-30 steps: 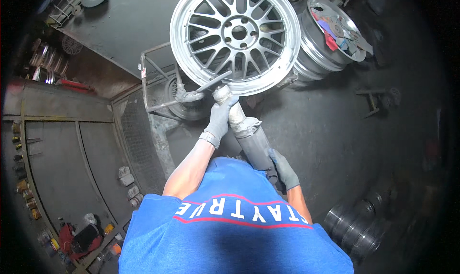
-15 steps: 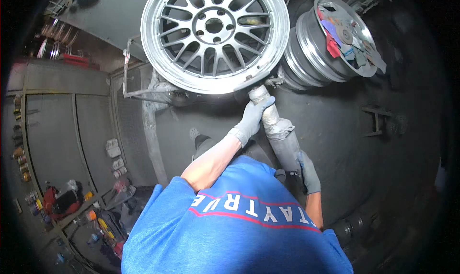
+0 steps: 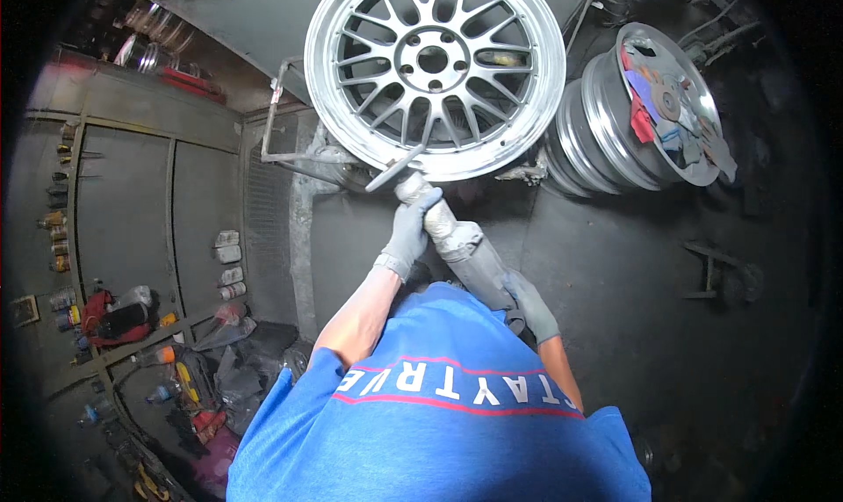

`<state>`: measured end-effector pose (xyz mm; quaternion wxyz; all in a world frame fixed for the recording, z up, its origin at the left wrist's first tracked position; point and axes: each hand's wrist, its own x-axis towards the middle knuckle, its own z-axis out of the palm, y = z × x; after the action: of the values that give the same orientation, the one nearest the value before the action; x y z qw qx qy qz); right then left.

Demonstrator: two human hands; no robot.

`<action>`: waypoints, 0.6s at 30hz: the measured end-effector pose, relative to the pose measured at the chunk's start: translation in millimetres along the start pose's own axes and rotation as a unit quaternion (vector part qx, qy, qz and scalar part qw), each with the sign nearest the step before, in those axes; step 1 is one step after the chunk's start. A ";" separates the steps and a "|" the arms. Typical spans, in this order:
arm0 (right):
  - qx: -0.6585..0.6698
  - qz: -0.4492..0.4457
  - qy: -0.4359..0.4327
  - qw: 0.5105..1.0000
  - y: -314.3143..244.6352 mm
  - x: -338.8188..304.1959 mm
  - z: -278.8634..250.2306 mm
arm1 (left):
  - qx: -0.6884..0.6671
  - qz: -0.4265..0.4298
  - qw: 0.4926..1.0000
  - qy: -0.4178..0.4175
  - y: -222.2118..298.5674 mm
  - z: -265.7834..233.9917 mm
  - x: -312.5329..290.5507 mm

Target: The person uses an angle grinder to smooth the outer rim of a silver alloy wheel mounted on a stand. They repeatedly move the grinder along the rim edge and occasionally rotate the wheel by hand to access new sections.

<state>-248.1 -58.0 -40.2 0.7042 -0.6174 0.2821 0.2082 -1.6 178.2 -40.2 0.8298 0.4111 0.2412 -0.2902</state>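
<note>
In both gloved hands I hold an angle grinder (image 3: 479, 269), its neck wrapped in pale tape. My left hand (image 3: 409, 235), in a grey glove, is closed around the taped neck just behind the head. The rear of the body is gripped by my gloved right hand (image 3: 532, 307). At the front, the grinder's disc (image 3: 395, 169) is seen nearly edge-on against the lower rim of a silver multi-spoke car wheel (image 3: 415, 56). Whether disc and rim touch, I cannot tell. The wheel faces me, with a bright polished lip and several bolt holes.
Right of it, stacked wheel rims (image 3: 615, 124) hold coloured cloths and sanding discs (image 3: 669, 107). A bent metal frame (image 3: 274, 115) stands left of the wheel. Bottles and bags line a shelf wall (image 3: 123, 195) at left. A small metal stand (image 3: 711, 269) is on the floor at right.
The grinder and both hands have shifted left along the wheel's lower rim. The disc now shows at its lower left. My view has moved, so the wheels appear farther right and slightly lower.
</note>
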 end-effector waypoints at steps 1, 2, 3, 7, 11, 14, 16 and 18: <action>-0.010 -0.011 -0.012 1.000 -1.2 11.2 11.0 | -0.006 0.021 1.000 0.009 12.0 -6.2 0.8; -0.002 -0.006 -0.027 1.000 -10.0 18.9 25.3 | -0.017 0.035 0.999 0.025 22.8 -17.3 0.6; 0.006 0.000 -0.037 0.999 -23.3 21.7 38.9 | -0.029 0.045 0.998 0.037 31.7 -24.5 0.8; -0.122 -0.041 -0.048 0.991 -14.6 45.0 63.1 | -0.003 0.077 0.995 0.070 65.6 -37.4 -21.0; -0.215 -0.047 -0.095 0.971 -27.0 57.7 67.2 | 0.086 0.144 0.986 0.021 62.2 -108.2 -31.5; -0.344 -0.109 0.037 0.932 -91.0 86.4 32.5 | 0.067 0.147 0.983 0.081 43.3 -177.0 -41.2; -0.241 -0.227 0.210 0.920 -164.0 123.9 -2.6 | -0.020 0.124 0.987 0.095 46.8 -191.9 -60.9; -0.259 -0.342 0.414 0.803 -203.2 178.3 -74.9 | -0.117 0.071 0.989 0.052 71.9 -182.4 -80.8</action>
<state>6.2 -172.4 -10.0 0.3595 -0.8609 0.2529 -0.2562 -40.0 386.6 -49.1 0.8773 0.3415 0.2861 -0.1782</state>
